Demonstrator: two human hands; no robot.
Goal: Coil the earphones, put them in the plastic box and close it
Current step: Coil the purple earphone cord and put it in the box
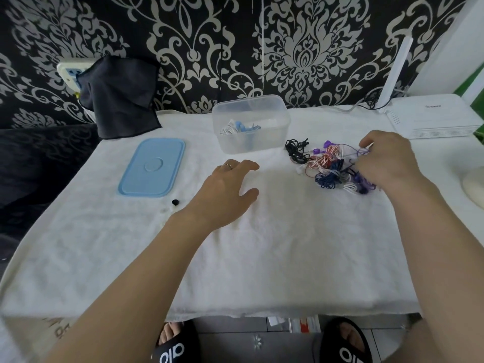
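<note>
Here, earphones under right hand fingers, box apart

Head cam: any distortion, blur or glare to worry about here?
Head view: strong wide-angle bending, with the table edge curving; soft even light, faint shadow under the left hand; slight blur on the right hand at the earphones; no harsh glare on the plastic box.

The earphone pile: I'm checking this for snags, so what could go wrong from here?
The right hand pinches a purple cord in the tangled earphone pile, so lifting may drag neighbouring sets along. The small black piece near the blue lid could be forgotten outside the plastic box.
</note>
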